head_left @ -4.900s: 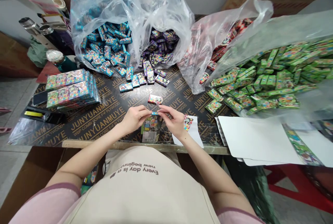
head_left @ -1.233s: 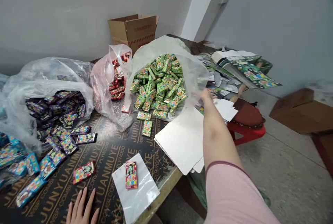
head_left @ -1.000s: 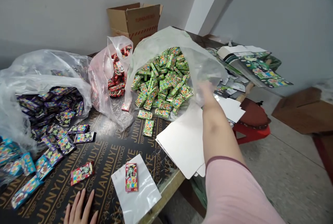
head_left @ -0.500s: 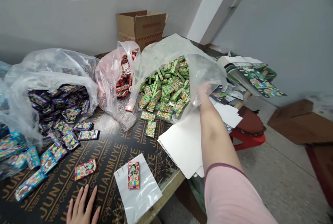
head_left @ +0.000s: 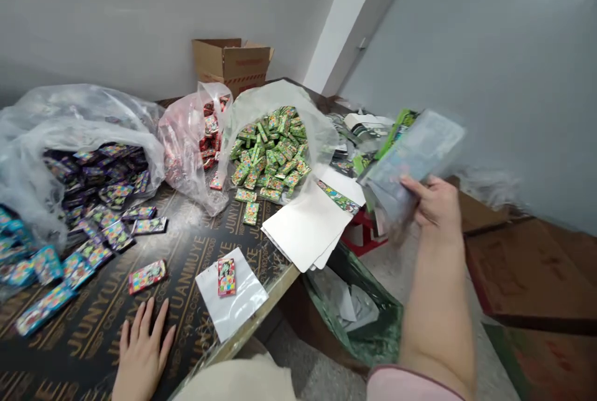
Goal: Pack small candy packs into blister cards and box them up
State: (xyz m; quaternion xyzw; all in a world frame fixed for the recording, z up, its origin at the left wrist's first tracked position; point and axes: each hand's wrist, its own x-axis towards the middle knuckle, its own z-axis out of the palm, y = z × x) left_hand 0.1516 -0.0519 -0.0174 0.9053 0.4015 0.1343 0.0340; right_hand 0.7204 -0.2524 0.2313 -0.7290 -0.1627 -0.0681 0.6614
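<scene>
My left hand (head_left: 142, 344) lies flat on the black printed plywood tabletop (head_left: 186, 276), fingers spread and holding nothing. Just beyond its fingertips is a red candy packet (head_left: 147, 276). Another red packet (head_left: 226, 276) rests on a clear plastic bag with a white panel (head_left: 212, 308) near the table edge. Out to the right, my right hand (head_left: 436, 205) pinches some translucent plastic bags (head_left: 420, 146), blurred by motion; how many I cannot tell. Left of them, white cards (head_left: 303, 227) overhang the table edge, with a green printed strip (head_left: 338, 196) on top.
Open plastic bags spill purple packets (head_left: 102, 183), red packets (head_left: 212, 130) and green packets (head_left: 273, 146). Blue packets (head_left: 46, 264) lie at far left. A cardboard box (head_left: 233, 65) stands behind. Below the edge are a green-lined bin (head_left: 373, 326) and a red stool (head_left: 366, 233); cartons (head_left: 527, 270) stand right.
My right hand has moved right, away from beside the green packets' bag, and now lifts plastic bags. My view has turned right. My left hand stays flat on the table.
</scene>
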